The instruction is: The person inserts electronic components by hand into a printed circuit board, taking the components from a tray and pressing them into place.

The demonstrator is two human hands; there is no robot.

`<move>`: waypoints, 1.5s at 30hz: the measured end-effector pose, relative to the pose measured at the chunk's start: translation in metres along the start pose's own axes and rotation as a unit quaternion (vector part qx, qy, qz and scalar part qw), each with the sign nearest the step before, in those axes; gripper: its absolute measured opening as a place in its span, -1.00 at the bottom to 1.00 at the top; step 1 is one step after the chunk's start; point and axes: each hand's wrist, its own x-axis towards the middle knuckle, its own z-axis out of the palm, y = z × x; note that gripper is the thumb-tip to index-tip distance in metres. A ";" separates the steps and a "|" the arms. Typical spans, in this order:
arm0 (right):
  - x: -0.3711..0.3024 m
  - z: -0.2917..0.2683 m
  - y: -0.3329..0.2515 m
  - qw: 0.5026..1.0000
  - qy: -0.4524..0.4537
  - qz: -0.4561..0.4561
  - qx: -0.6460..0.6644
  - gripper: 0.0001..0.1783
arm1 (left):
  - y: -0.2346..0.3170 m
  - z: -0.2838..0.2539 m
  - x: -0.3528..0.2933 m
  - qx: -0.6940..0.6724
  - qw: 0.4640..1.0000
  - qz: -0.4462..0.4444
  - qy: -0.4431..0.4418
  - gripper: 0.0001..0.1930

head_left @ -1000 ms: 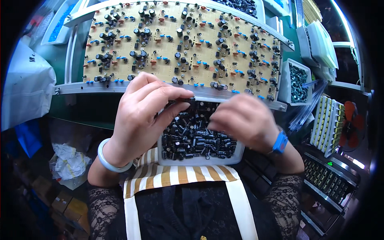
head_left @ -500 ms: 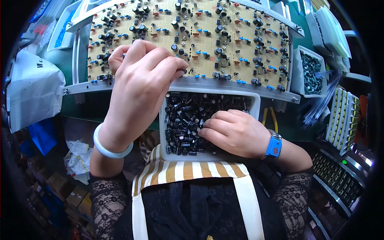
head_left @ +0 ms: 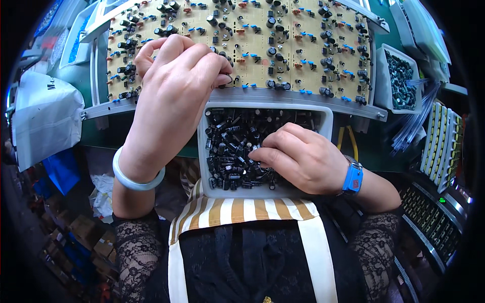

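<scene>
White bin (head_left: 242,194) of black capacitors (head_left: 233,146). Beyond bin: left hand (head_left: 179,83) pinching dark part (head_left: 230,79) over circuit board (head_left: 247,76), seemingly placing it. Over bin: right hand (head_left: 300,159) curled, grip unclear. Next move calls for careful alignment.

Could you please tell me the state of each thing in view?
Tan rectangular circuit-board panel: populated, between silver metal rails
White plastic tray of black cylindrical components: open, loaded
White plastic bin of dark green parts: open, loaded
Left hand: pinching small dark component
Right hand: curled, grip unclear
</scene>
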 end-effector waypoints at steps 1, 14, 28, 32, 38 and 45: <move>0.000 0.000 0.000 1.000 0.001 0.003 0.004 -0.63 | 0.000 0.000 0.000 0.000 1.000 0.000 -0.001 -0.90; -0.001 0.002 0.000 1.000 0.016 0.005 0.025 -0.62 | -0.007 0.000 0.000 0.003 0.999 0.038 0.004 -0.89; 0.000 0.003 -0.001 1.000 0.019 0.001 0.022 -0.60 | -0.009 -0.002 0.001 0.014 0.999 0.047 0.003 -0.91; 0.000 0.003 0.001 1.000 0.026 -0.007 0.013 -0.60 | -0.008 -0.002 0.001 0.016 0.999 0.045 0.001 -0.87; -0.001 -0.001 0.001 0.999 0.043 -0.007 0.019 -0.59 | -0.004 -0.007 0.003 0.022 0.998 0.067 -0.002 -0.79; 0.009 -0.040 0.026 0.983 0.156 0.094 -0.020 -0.65 | 0.033 -0.012 -0.013 0.041 0.997 0.017 0.063 -0.76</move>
